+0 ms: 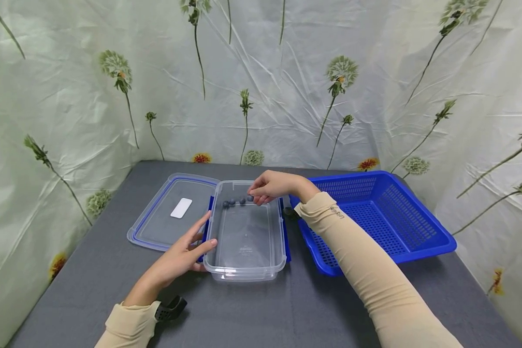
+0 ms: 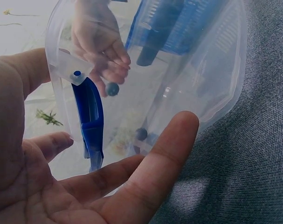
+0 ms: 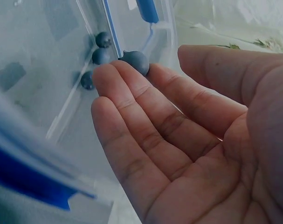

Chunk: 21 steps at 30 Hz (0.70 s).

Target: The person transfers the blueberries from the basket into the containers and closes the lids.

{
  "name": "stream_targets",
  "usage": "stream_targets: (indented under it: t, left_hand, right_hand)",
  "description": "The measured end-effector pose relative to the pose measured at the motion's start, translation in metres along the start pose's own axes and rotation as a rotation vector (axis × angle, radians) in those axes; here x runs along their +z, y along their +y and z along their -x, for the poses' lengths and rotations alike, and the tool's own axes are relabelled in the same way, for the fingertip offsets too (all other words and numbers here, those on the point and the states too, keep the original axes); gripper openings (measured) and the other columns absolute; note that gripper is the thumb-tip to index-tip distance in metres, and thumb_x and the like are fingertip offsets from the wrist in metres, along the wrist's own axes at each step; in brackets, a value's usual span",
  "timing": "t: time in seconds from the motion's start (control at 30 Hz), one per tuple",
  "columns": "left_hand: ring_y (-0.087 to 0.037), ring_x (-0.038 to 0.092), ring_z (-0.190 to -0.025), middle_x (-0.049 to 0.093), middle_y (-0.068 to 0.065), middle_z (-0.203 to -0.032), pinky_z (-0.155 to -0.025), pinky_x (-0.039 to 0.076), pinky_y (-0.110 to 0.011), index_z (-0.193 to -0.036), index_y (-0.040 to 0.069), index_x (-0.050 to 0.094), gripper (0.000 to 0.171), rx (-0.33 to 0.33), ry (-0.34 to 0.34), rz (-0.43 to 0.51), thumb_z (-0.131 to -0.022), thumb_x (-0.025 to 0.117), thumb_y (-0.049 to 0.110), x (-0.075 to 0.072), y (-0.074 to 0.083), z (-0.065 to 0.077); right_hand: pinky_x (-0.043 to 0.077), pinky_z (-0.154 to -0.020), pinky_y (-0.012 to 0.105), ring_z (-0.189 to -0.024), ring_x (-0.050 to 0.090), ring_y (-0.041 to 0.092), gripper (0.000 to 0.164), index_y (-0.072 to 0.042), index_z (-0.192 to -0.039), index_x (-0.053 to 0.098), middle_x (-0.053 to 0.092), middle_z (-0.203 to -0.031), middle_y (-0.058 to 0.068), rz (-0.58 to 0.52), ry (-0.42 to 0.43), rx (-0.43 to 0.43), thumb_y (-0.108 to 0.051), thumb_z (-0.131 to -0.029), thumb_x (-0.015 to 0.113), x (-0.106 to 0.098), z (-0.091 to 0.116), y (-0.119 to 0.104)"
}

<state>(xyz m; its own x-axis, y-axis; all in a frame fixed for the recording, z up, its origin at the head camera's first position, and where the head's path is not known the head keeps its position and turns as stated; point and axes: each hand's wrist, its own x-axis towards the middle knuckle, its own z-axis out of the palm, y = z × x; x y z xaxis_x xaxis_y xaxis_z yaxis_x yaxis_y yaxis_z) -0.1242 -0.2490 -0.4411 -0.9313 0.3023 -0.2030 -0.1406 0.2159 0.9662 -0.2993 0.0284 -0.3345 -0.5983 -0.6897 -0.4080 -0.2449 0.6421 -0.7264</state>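
A clear plastic box with blue side latches stands uncovered mid-table. Three blueberries lie toward its far end. My left hand rests against the box's left side, thumb and forefinger at the rim, fingers spread beside a blue latch. Above the box's far end hovers my right hand, reaching over from the right. One blueberry is right at its fingertips; the thumb stands apart from it in the right wrist view. I cannot tell whether the fingers still touch that berry.
Left of the box lies its clear lid with a blue seal and a white label. A blue perforated basket stands on the right under my right forearm. Behind the grey-covered table hangs a flowered curtain.
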Motion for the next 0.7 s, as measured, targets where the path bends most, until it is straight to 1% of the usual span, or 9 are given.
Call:
stream_targets:
  t: [0.1,0.2,0.43,0.57,0.7]
  left_hand:
    - [-0.057,0.051,-0.140,0.016,-0.037,-0.172,-0.085,0.067,-0.052,-0.173,0.041,0.010,0.082,-0.003,0.001,-0.007,-0.110,0.063,0.032,0.000,0.002,0.001]
    - [-0.058,0.051,-0.140,0.016,-0.037,-0.172,-0.085,0.067,-0.052,-0.173,0.042,0.010,0.083,-0.008,0.002,-0.014,-0.110,0.063,0.033,-0.001,0.002,0.001]
    - [-0.055,0.053,-0.139,0.018,-0.035,-0.172,-0.085,0.067,-0.051,-0.172,0.043,0.011,0.082,-0.003,0.001,-0.009,-0.110,0.064,0.034,-0.002,0.001,0.000]
    - [-0.055,0.054,-0.138,0.019,-0.035,-0.171,-0.085,0.067,-0.052,-0.172,0.043,0.011,0.082,0.002,-0.002,-0.011,-0.110,0.064,0.034,-0.002,0.000,0.000]
    - [-0.055,0.053,-0.139,0.018,-0.035,-0.171,-0.085,0.067,-0.052,-0.172,0.042,0.011,0.083,0.002,0.000,-0.007,-0.110,0.064,0.033,-0.002,0.000,0.000]
  right_hand:
    - [0.060,-0.105,0.036,-0.126,0.072,0.029,0.043,0.002,-0.151,0.058,0.069,-0.141,0.025,0.009,-0.016,0.013,-0.021,-0.115,0.052,0.005,-0.007,-0.003]
    - [0.060,-0.106,0.036,-0.127,0.071,0.029,0.043,0.002,-0.151,0.058,0.069,-0.141,0.025,0.016,-0.028,0.027,-0.022,-0.115,0.053,0.010,-0.013,-0.005]
    - [0.061,-0.105,0.036,-0.124,0.073,0.029,0.044,0.002,-0.151,0.058,0.072,-0.136,0.023,0.063,-0.049,0.040,-0.022,-0.114,0.053,0.021,-0.027,-0.013]
    - [0.060,-0.105,0.036,-0.124,0.073,0.029,0.044,0.003,-0.150,0.059,0.072,-0.135,0.023,0.045,-0.049,0.060,-0.022,-0.114,0.054,0.027,-0.034,-0.015]
    - [0.058,-0.110,0.038,-0.128,0.070,0.031,0.046,0.003,-0.154,0.054,0.070,-0.140,0.024,0.028,-0.061,0.081,-0.021,-0.114,0.053,0.031,-0.040,-0.015]
